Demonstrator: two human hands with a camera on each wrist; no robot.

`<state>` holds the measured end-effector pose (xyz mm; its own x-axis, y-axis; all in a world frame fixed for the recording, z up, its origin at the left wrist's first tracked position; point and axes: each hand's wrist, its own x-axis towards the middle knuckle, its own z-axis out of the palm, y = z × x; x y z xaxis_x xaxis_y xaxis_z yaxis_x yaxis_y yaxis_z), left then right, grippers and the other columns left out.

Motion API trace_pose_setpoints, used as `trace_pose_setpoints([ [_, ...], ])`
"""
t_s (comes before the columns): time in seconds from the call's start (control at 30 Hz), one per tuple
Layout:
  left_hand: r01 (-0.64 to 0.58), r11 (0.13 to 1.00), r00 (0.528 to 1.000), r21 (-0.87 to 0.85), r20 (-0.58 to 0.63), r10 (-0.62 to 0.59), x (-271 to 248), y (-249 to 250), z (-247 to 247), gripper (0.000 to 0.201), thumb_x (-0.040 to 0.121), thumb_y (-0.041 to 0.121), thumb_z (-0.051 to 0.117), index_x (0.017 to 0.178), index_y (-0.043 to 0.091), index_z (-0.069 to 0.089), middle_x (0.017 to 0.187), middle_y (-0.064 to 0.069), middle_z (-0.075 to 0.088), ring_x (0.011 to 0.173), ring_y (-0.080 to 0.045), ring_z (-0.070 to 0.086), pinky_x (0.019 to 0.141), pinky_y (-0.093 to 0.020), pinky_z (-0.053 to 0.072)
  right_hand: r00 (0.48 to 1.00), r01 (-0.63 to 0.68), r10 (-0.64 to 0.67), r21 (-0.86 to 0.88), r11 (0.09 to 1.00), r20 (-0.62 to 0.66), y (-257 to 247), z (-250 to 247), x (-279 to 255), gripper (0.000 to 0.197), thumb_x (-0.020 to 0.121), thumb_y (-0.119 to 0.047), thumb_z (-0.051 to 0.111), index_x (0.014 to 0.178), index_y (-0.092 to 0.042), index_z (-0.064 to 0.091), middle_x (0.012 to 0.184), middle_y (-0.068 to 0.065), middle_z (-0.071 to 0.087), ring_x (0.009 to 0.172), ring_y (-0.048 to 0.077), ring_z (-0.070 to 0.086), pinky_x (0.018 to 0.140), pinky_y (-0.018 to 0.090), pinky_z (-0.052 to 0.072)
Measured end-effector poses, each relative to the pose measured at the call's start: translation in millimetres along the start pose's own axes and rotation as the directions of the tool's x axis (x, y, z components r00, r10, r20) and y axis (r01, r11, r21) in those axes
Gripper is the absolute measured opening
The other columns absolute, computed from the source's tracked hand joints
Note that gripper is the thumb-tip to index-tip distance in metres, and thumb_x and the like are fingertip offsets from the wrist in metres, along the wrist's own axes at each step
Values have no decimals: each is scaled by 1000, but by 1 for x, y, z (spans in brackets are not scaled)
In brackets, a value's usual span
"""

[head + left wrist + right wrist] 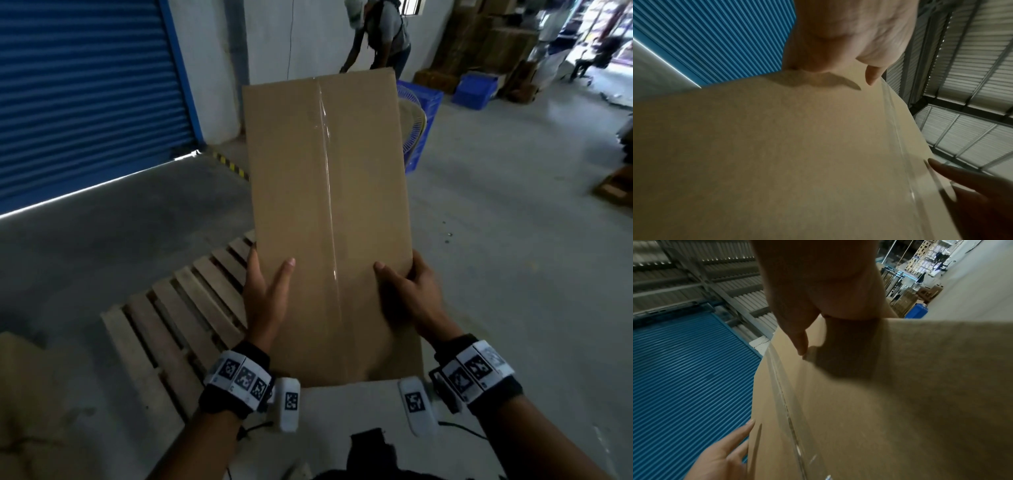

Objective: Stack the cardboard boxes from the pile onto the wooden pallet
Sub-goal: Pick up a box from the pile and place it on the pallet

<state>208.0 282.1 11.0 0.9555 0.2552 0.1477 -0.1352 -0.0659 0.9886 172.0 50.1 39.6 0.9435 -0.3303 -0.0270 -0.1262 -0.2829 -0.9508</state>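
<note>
A long, flat brown cardboard box (329, 219) sealed with clear tape is held in the air by both hands, the left hand (265, 296) and right hand (411, 294) gripping its opposite edges, above the slatted wooden pallet (178, 318) on the concrete floor (513, 240).

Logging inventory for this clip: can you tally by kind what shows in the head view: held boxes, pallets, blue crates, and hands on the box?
Cardboard box, held: 1
Wooden pallet: 1
Blue plastic crates: 2, one behind the box, one farther right
Hands gripping the box: 2, left hand, right hand
Total: 6
</note>
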Motion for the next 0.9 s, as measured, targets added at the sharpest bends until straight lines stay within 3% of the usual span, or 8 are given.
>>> trace_pose_setpoints([
  [0.1, 35, 998, 999, 46, 22, -36, 36, -8, 41, 71, 94, 31, 69, 155, 22, 35, 144, -1, 55, 125, -18, 57, 102, -40, 53, 1000, -25, 25, 25, 999, 18, 2, -21, 54, 71, 87, -45, 70, 148, -32, 35, 124, -12, 56, 103, 5, 59, 81, 32, 55],
  [0.2, 29, 997, 999, 76, 31, -32, 71, -13, 85, 71, 91, 34, 71, 153, 21, 39, 142, -2, 57, 122, -17, 58, 90, -22, 51, 998, -47, 47, 23, 999, 29, 8, -40, 112, 73, 88, -43, 70, 150, -29, 33, 134, -6, 55, 114, 18, 58, 94, 45, 53],
  [0.37, 5, 997, 1000, 83, 10, -6, 128, -20, 172, 70, 91, 35, 70, 153, 23, 40, 143, 2, 56, 123, -11, 55, 95, -22, 49, 997, -70, 70, 0, 998, 20, 27, -71, 233, 68, 84, -37, 75, 141, -20, 42, 129, 3, 61, 114, 27, 60, 98, 55, 51],
  [0.5, -21, 994, 997, 106, -68, 28, 171, -28, 245, 74, 89, 43, 68, 154, 23, 39, 147, 4, 53, 130, -11, 52, 106, -34, 46, 996, 5, -4, -2, 1000, 92, 30, -99, 325, 63, 88, -29, 73, 142, -14, 43, 124, -4, 58, 111, 19, 58, 85, 31, 50],
  [0.6, -23, 991, 990, 135, -136, 42, 202, -27, 288, 76, 86, 49, 66, 153, 23, 41, 149, 3, 52, 135, -12, 50, 112, -42, 44, 988, 19, -26, 48, 999, 152, 31, -115, 386, 69, 81, -33, 77, 140, -15, 47, 127, -1, 63, 113, 19, 61, 94, 39, 52],
  [0.7, -29, 989, 977, 146, -205, 59, 228, -23, 315, 73, 86, 50, 65, 151, 25, 44, 143, 2, 56, 128, -9, 55, 108, -42, 49, 976, 50, -66, 82, 995, 208, 29, -120, 440, 77, 70, -43, 77, 137, -16, 50, 124, -1, 66, 110, 14, 64, 97, 42, 54],
  [0.8, -12, 990, 961, 140, -271, 50, 250, -28, 329, 71, 85, 55, 66, 148, 30, 46, 139, 4, 58, 126, -12, 56, 107, -46, 49, 957, 93, -102, 45, 995, 271, 24, -109, 487, 69, 75, -41, 78, 134, -15, 53, 122, 0, 66, 109, 17, 64, 96, 47, 53],
  [0.9, 11, 990, 946, 140, -321, 35, 269, -37, 333, 68, 87, 56, 66, 148, 35, 45, 141, 4, 57, 131, -17, 54, 108, -53, 46, 926, 78, -80, 20, 997, 369, 26, -86, 524, 72, 71, -52, 72, 135, -28, 49, 123, -1, 64, 110, 20, 63, 94, 49, 54],
])
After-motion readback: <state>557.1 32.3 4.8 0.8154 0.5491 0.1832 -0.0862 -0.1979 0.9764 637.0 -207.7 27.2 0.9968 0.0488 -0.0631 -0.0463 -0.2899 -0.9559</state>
